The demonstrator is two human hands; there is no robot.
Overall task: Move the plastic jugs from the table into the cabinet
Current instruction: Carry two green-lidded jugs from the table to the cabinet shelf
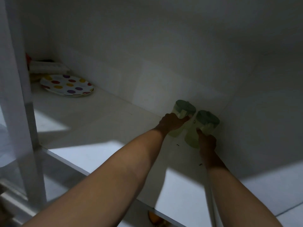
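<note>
White shelf, dim, lit patches along front edge. White back wall. White upright post at left. Polka-dot plate in left corner.

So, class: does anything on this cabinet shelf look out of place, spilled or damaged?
Little does. Two small dark specks lie on the shelf near the jugs; what they are is unclear. Both jugs stand upright.

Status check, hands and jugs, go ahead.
Left hand grip on left jug, right hand grip on right jug. Both jugs on cabinet shelf, back right corner. Spotted plate far left, nothing blocking.
</note>
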